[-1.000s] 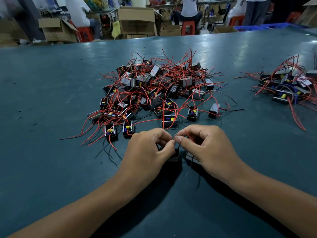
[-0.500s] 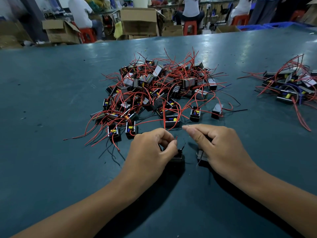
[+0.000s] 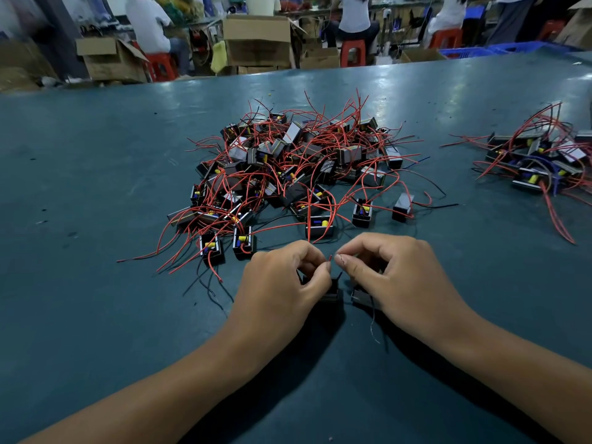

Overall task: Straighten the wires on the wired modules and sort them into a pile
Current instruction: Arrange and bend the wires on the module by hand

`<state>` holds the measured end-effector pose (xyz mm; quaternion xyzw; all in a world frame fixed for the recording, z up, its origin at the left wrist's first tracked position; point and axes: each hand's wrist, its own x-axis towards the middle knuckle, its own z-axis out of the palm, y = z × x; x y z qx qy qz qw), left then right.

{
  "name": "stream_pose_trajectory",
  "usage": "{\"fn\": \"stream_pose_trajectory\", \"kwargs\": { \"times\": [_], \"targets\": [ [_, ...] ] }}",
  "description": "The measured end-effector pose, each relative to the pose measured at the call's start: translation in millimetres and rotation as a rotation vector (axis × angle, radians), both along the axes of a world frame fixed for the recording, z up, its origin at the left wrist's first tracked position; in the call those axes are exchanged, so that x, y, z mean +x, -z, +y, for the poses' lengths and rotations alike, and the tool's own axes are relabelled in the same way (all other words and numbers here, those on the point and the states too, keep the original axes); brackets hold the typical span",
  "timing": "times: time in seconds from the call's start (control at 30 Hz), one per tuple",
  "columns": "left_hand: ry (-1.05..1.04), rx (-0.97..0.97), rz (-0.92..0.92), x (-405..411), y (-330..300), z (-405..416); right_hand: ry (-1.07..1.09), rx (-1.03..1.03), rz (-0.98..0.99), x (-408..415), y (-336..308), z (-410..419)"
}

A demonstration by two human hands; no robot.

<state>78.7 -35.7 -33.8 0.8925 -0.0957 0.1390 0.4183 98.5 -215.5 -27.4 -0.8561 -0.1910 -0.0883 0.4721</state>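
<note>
Teal tabletop (image 3: 96, 187) stretches toward a workshop of cardboard boxes and seated people. Left hand (image 3: 282, 280) pinches a short red wire end (image 3: 330, 258), its fingers curled over a black module (image 3: 331, 291) directly beneath the pinch. Right hand (image 3: 394, 274) pinches a thin dark wire, just beside, with a second module (image 3: 362, 296) under it. The red wire rises roughly upright from its module. Beyond both pinches lies the tangled heap (image 3: 298, 168); the sorted pile (image 3: 538, 161) sits far right, nearer the right hand.
</note>
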Motion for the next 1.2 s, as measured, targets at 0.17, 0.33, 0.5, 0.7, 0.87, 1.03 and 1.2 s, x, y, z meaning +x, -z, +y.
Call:
{"fn": "stream_pose_trajectory", "kwargs": {
  "times": [0.17, 0.33, 0.5, 0.7, 0.87, 1.03, 1.2],
  "targets": [
    [-0.002, 0.015, -0.008, -1.1, -1.2, -0.7, -0.014, 0.019, -0.011, -0.9, 1.1, 1.9],
    [-0.015, 0.016, -0.018, -2.1, -0.3, -1.2, -0.028, 0.106, 0.05, 0.0, 3.9, 3.1],
    [-0.037, 0.04, -0.065, -2.8, 1.6, -2.8, -0.048, 0.17, 0.1, 2.4, 5.8, 4.3],
    [-0.005, 0.036, -0.087, -4.5, 0.9, -3.3, -0.076, 0.177, 0.117, 3.1, 5.1, 6.6],
    [0.022, 0.076, -0.216, -3.4, -14.3, 6.0, -0.094, 0.134, 0.077, 1.4, 2.9, 5.5],
    [0.138, 0.257, -0.179, 5.2, -21.8, 10.1, -0.136, 0.093, 0.035, -0.9, 1.1, 4.6],
    [0.212, 0.28, -0.135, 8.0, -24.1, 14.1, -0.149, 0.058, 0.0, -2.2, 0.5, 4.7]
  ]
}}
